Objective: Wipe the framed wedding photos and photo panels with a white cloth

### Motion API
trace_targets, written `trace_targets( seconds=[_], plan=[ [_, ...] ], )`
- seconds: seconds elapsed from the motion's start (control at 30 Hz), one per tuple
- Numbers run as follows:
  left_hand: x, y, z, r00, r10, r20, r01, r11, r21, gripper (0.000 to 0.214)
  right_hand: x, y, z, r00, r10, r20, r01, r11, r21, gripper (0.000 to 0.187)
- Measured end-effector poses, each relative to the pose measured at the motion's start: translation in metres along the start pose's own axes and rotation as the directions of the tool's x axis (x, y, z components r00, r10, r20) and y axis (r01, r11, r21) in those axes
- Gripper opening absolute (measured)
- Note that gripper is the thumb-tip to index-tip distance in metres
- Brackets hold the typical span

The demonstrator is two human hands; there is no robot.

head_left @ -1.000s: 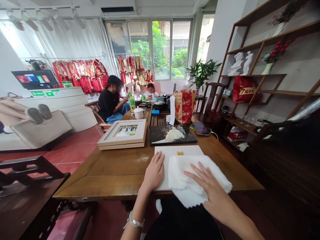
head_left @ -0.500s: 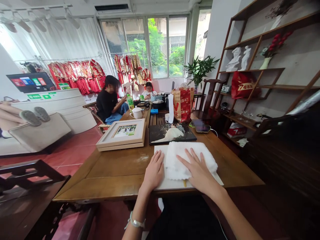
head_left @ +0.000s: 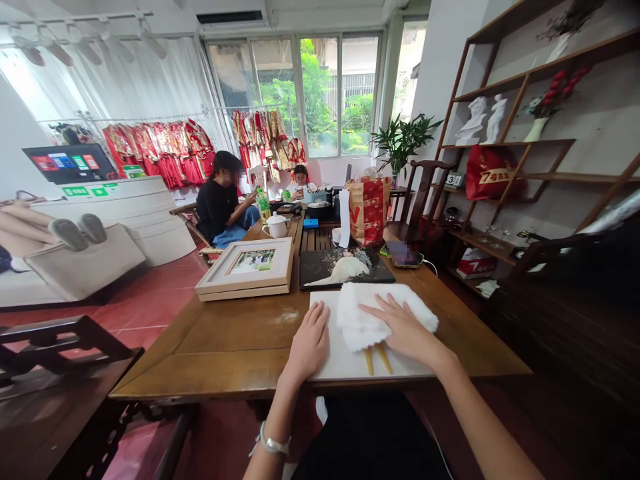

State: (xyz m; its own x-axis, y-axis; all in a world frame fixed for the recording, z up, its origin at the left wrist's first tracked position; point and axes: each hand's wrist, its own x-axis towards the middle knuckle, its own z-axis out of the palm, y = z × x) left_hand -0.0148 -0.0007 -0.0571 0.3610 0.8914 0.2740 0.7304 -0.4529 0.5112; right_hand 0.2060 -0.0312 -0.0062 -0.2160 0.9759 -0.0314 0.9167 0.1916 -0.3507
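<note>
A white fluffy cloth point(head_left: 357, 327) lies on a flat white board point(head_left: 340, 367) at the table's near edge. My right hand point(head_left: 403, 323) rests on the cloth with its fingers spread, pressing from above without gripping. Flat on the board's left side lies my left hand point(head_left: 310, 340), fingers stretched out, apart from the cloth. Two yellowish tapered shapes point(head_left: 383, 359) show on the board below the cloth; the rest of whatever they belong to is covered.
Beyond the board lie a dark picture panel point(head_left: 345, 268) and a pale wooden photo frame point(head_left: 220, 283). A phone point(head_left: 406, 257), a paper bag point(head_left: 369, 210) and a lidded white cup point(head_left: 276, 225) stand farther back. A person point(head_left: 220, 200) sits at the table's left side.
My right hand has slid the cloth slightly away and to the right, uncovering more of the yellowish shapes. My left hand stays on the board. The view has shifted a little.
</note>
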Motion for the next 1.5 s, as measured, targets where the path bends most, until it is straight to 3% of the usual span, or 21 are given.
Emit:
trace_targets(
  seconds=[0.1,0.17,0.3,0.43,0.57,0.67,0.83,0.97,1.03,1.13,1.3,1.4,1.5],
  plan=[
    [0.0,-0.002,0.0,1.0,0.004,0.008,-0.004,1.0,0.002,0.045,0.031,-0.009,0.002,0.997,0.072,-0.02,-0.073,0.997,-0.035,0.085],
    [0.0,-0.001,0.0,1.0,0.0,0.017,0.0,1.0,0.001,0.045,0.032,-0.017,0.008,0.996,0.082,-0.043,-0.085,0.994,-0.062,0.085],
    [0.0,0.0,-0.001,1.0,0.013,0.016,-0.013,1.0,-0.019,0.046,-0.008,-0.028,0.023,0.993,-0.084,-0.087,0.075,0.992,-0.102,0.093],
    [-0.001,0.002,-0.002,0.999,-0.002,0.033,0.003,0.999,-0.037,0.045,-0.065,-0.022,0.026,0.959,-0.281,-0.025,0.28,0.96,-0.014,0.099],
    [-0.001,0.003,-0.001,1.0,-0.023,0.022,0.023,1.0,-0.016,0.046,-0.091,-0.01,0.021,0.955,-0.296,0.01,0.295,0.954,0.059,0.098],
    [-0.001,0.003,0.0,1.0,-0.011,0.005,0.011,1.0,0.001,0.045,-0.079,-0.01,0.02,0.977,-0.211,-0.037,0.212,0.977,0.01,0.095],
    [-0.001,0.004,-0.001,1.0,-0.018,0.016,0.018,1.0,0.002,0.044,-0.017,-0.025,0.018,0.995,-0.033,-0.095,0.023,0.995,-0.101,0.089],
    [-0.001,0.004,-0.001,1.0,0.002,0.0,-0.002,1.0,-0.013,0.043,0.014,-0.036,0.017,0.993,-0.11,-0.046,0.101,0.981,-0.165,0.089],
    [-0.001,0.002,0.0,1.0,0.016,0.001,-0.016,1.0,-0.023,0.044,0.008,-0.04,0.019,0.985,-0.168,-0.03,0.161,0.973,-0.166,0.09],
    [-0.002,0.001,-0.001,0.999,0.035,0.019,-0.034,0.999,-0.036,0.045,-0.023,-0.041,0.021,0.972,-0.234,-0.021,0.231,0.967,-0.111,0.093],
    [-0.002,0.002,-0.002,0.998,-0.01,0.058,0.011,1.0,-0.009,0.049,-0.068,-0.019,0.013,0.91,-0.41,0.058,0.402,0.909,0.113,0.09],
    [-0.001,0.004,-0.002,0.998,-0.035,0.05,0.034,0.999,0.023,0.048,-0.056,0.002,0.006,0.927,-0.372,0.054,0.357,0.916,0.182,0.087],
    [-0.001,0.004,0.0,0.999,-0.025,0.027,0.024,0.999,0.034,0.046,-0.021,0.012,0.002,0.977,-0.215,0.005,0.212,0.965,0.154,0.086]
  ],
)
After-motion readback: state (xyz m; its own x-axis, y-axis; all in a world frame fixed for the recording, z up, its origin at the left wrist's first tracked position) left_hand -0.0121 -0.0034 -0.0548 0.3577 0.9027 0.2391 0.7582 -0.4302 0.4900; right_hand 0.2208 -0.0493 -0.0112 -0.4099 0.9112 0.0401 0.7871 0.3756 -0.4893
